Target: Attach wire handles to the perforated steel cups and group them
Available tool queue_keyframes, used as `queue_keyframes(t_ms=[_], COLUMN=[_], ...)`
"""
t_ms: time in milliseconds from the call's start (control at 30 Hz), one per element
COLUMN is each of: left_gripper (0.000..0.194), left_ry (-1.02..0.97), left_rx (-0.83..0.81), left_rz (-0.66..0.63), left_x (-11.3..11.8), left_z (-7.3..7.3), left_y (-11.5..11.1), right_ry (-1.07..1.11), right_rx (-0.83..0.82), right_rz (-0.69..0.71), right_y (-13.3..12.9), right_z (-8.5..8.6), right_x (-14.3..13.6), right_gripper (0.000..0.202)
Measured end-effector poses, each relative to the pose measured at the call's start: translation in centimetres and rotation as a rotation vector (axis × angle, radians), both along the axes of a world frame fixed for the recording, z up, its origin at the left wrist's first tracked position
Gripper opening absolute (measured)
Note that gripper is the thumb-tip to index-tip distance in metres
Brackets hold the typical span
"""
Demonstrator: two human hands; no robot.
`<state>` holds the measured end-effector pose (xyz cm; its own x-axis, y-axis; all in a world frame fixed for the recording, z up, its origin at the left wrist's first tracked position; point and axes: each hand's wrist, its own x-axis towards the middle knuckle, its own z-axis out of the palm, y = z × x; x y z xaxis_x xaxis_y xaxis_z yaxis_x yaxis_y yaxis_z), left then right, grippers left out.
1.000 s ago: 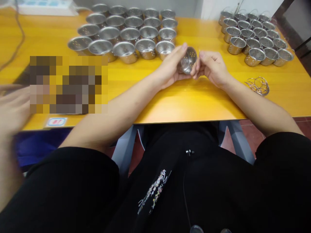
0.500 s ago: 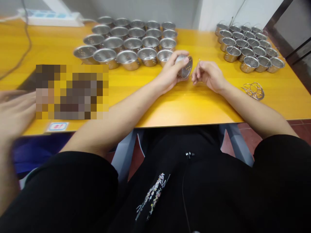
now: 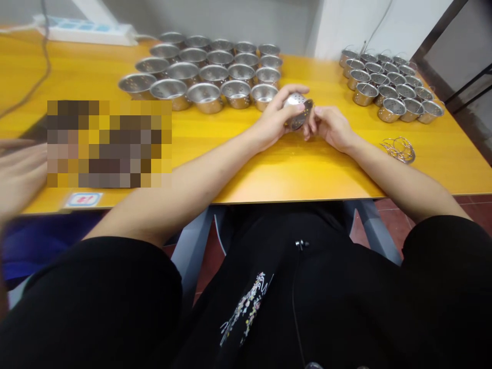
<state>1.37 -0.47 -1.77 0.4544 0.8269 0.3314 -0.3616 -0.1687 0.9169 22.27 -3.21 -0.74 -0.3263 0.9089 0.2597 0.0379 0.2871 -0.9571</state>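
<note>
My left hand (image 3: 277, 117) holds a perforated metal cup (image 3: 300, 111), tilted on its side with its mouth turned toward my right hand (image 3: 331, 125). The right fingers are pinched together at the cup's rim. A thin wire seemed to show at those fingers earlier; now whatever they hold is too small to make out. Beyond my left hand stand rows of upright metal cups (image 3: 204, 97). At the back right are more cups, fitted with thin wire handles (image 3: 391, 109). A small pile of loose wire handles (image 3: 400, 149) lies beside my right forearm.
Another person's hand (image 3: 23, 166) is at the left edge, next to a pixelated patch. A white power strip (image 3: 86, 31) and a dark cable (image 3: 45, 51) lie at the back left. A label (image 3: 83, 200) is on the front edge of the yellow table (image 3: 261, 177).
My right hand has moved left, bringing its fingers to the cup's rim. The cup has turned slightly in my left hand. The whole view has shifted a little.
</note>
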Motion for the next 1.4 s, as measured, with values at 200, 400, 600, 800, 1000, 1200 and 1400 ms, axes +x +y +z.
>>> queue_keyframes(t_ms=[200, 400, 600, 800, 1000, 1200, 1400], left_gripper=[0.064, 0.062, 0.055, 0.056, 0.062, 0.074, 0.088], left_ry=[0.041, 0.037, 0.038, 0.038, 0.0, 0.047, 0.082], left_rx=[-0.001, -0.001, 0.034, 0.051, 0.069, 0.05, 0.031], left_rz=[0.059, 0.04, 0.07, 0.079, 0.056, 0.018, 0.016], left_x=[-0.4, -0.7, -0.5, -0.6, -0.6, -0.3, -0.3], left_z=[0.3, 0.3, 0.0, 0.0, 0.1, 0.2, -0.6], left_y=[0.0, 0.3, 0.3, 0.7, 0.7, -0.4, -0.3], right_ry=[0.016, 0.001, -0.005, 0.05, -0.04, 0.042, 0.013], right_rx=[0.038, 0.028, 0.029, 0.083, 0.051, 0.076, 0.128], right_rz=[0.023, 0.006, 0.022, 0.084, 0.024, 0.117, 0.143], right_y=[0.1, 0.0, -0.1, 0.6, 0.4, 0.9, 0.3], right_z=[-0.2, -0.1, 0.0, -0.3, -0.3, -0.8, -0.7], right_x=[0.0, 0.0, 0.0, 0.2, 0.3, 0.1, -0.3], right_gripper=[0.095, 0.096, 0.093, 0.087, 0.09, 0.082, 0.091])
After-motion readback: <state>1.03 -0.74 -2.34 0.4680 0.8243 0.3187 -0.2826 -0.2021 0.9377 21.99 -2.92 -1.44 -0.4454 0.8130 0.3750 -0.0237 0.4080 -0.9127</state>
